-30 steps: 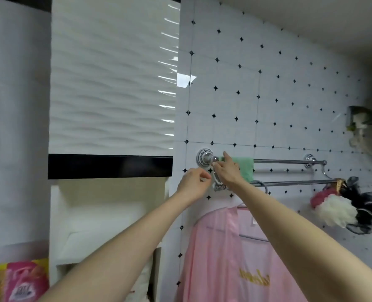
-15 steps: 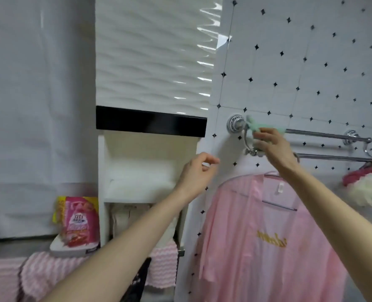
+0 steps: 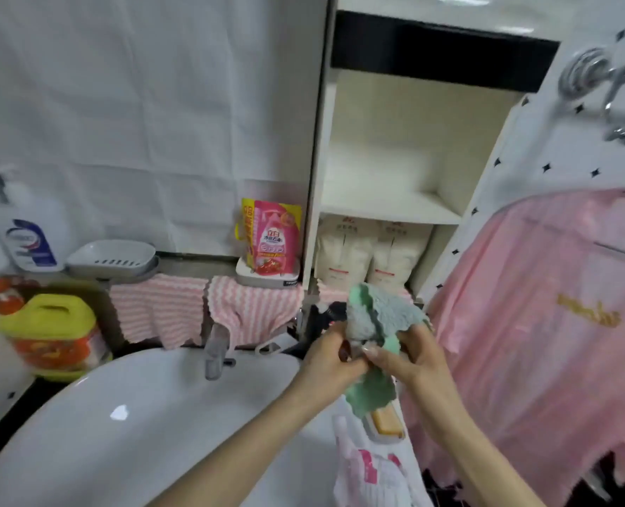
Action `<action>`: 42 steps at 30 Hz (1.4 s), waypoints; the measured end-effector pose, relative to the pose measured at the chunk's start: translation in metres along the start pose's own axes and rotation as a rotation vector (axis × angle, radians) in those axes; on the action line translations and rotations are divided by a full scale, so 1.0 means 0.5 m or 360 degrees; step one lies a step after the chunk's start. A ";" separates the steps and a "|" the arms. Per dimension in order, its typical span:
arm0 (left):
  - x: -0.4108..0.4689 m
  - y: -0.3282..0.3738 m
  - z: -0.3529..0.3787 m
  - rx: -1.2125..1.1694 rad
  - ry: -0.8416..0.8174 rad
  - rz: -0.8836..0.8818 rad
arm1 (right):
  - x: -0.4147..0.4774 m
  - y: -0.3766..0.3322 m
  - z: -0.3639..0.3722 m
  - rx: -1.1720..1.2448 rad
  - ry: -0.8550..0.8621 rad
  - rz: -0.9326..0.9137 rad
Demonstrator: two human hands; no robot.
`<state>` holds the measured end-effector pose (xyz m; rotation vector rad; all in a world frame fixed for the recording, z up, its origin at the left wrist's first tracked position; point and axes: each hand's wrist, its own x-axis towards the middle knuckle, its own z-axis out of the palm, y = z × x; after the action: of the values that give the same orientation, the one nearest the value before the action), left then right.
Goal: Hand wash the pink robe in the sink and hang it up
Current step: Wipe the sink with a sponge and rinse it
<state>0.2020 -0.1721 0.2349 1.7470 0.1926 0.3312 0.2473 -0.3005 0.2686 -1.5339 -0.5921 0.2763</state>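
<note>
- Robe [image 3: 545, 305] hangs at right under the rail [image 3: 596, 78]; the hanging step looks done.
- Sink [image 3: 120, 433] lies lower left of it.
- Cloth [image 3: 376, 316] was on the rail a second ago; now off.
- Your left hand [image 3: 325, 364] and right hand [image 3: 409, 356] both clutch the cloth, just beside the robe, apart from it.

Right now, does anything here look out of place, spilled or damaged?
Nothing looks spilled or broken. The pink robe hangs up at right. Only the green cloth stands out: left hand and right hand grip it, crumpled, by the sink edge.
</note>
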 end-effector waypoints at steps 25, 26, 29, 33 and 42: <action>-0.374 -0.513 -0.459 0.1975 0.0002 -0.1172 | -0.173 0.755 0.468 -0.2090 -0.1254 0.0129; -0.379 -0.515 -0.486 0.1947 0.0064 -0.1128 | -0.174 0.765 0.477 -0.2062 -0.1203 0.0156; -0.383 -0.526 -0.573 0.1770 0.0378 -0.0847 | -0.173 0.761 0.514 -0.1998 -0.1115 0.0137; -0.364 -0.534 -0.653 0.1523 0.0783 -0.0450 | -0.146 0.746 0.562 -0.1912 -0.0927 0.0294; -0.350 -0.591 -0.758 0.1465 0.1090 -0.0715 | -0.076 0.745 0.695 -0.1599 -0.0385 0.0553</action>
<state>-0.0706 0.1858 -0.0083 2.3322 1.3869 0.5474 0.1066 -0.0090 -0.1267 -2.6098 -0.6939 0.4722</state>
